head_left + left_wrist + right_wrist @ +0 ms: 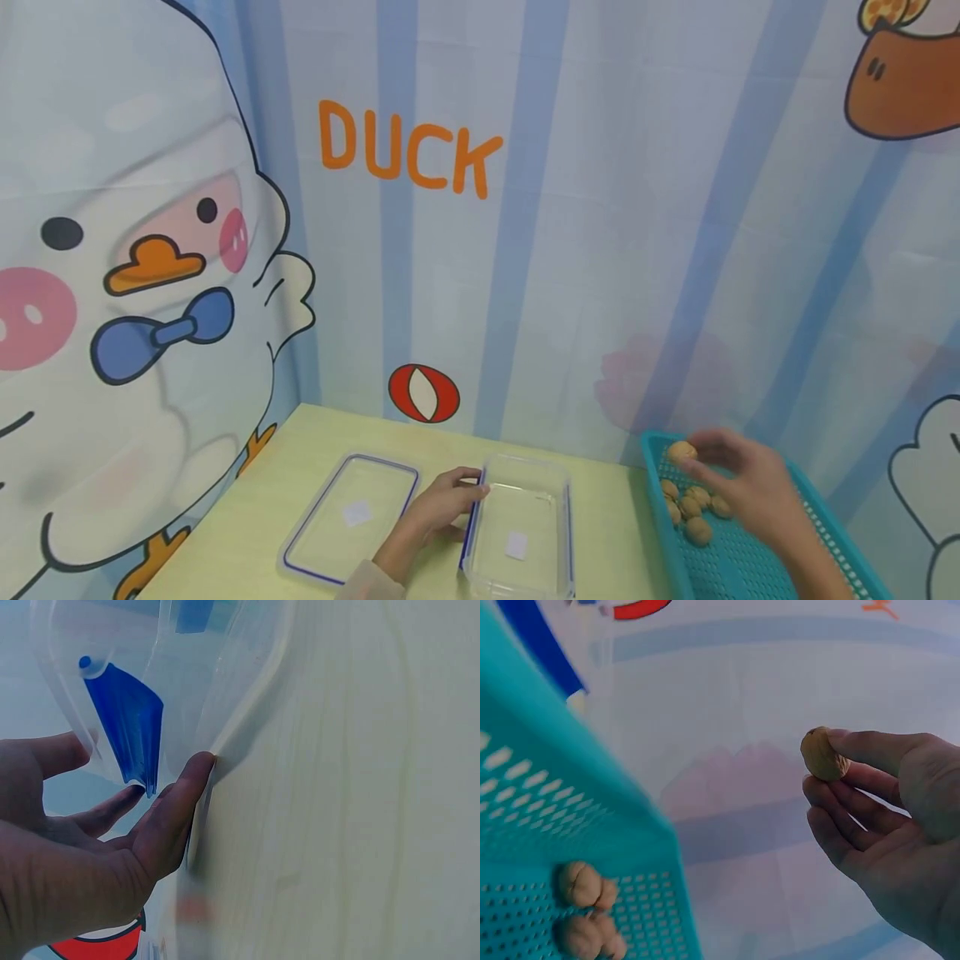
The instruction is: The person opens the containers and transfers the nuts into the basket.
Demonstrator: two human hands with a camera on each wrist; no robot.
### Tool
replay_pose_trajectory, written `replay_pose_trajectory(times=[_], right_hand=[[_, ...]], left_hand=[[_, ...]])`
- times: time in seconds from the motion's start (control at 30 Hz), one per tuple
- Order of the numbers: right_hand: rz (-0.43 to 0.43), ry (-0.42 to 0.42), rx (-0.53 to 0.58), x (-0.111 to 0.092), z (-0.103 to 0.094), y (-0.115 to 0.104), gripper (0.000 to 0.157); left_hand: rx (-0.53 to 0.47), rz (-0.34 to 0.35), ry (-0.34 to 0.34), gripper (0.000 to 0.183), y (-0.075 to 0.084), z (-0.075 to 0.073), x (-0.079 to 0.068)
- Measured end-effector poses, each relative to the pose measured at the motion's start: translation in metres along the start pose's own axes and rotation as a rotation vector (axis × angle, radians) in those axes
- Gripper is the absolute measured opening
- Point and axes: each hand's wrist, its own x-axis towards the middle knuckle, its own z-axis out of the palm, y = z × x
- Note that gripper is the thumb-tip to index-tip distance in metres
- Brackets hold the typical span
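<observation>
A walnut (823, 754) is pinched between the thumb and fingers of my right hand (738, 479), held above a teal basket (675, 567). Several more walnuts (697, 531) lie in that basket toward its far left part. My left hand (447, 506) touches the left side of a clear plastic container (551, 521), its thumb at the rim and its other fingers along the outer wall. A blue clip flap (127, 724) hangs on that wall in the left wrist view. Inside the container only a white label (516, 546) shows.
A clear lid (348, 517) with a blue seal lies on the pale yellow table (225, 533), left of the container. Behind the table hangs a striped curtain (465, 292) with cartoon prints. The basket stands at the right, near the curtain.
</observation>
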Motion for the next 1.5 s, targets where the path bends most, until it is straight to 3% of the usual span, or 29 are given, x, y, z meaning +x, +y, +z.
replay_pose_trajectory(times=[0.37, 0.67, 0.87, 1.27, 1.5], right_hand=[[0.176, -0.069, -0.050, -0.001, 0.007, 0.049, 0.062], [0.231, -0.124, -0.070, -0.006, 0.002, 0.043, 0.056], [0.251, -0.185, -0.037, -0.016, 0.014, 0.040, 0.049], [0.338, -0.227, -0.010, -0.021, 0.041, 0.063, 0.054], [0.339, -0.202, -0.035, -0.016, 0.042, 0.068, 0.041]], left_hand=[[-0.007, -0.012, -0.004, 0.060, -0.002, -0.001, 0.003], [-0.013, 0.001, -0.008, 0.060, -0.002, 0.001, 0.002], [-0.010, 0.000, -0.010, 0.061, 0.000, 0.000, 0.001], [-0.011, -0.012, -0.016, 0.059, -0.003, 0.003, 0.000], [-0.016, -0.008, -0.011, 0.059, -0.002, 0.000, 0.002]])
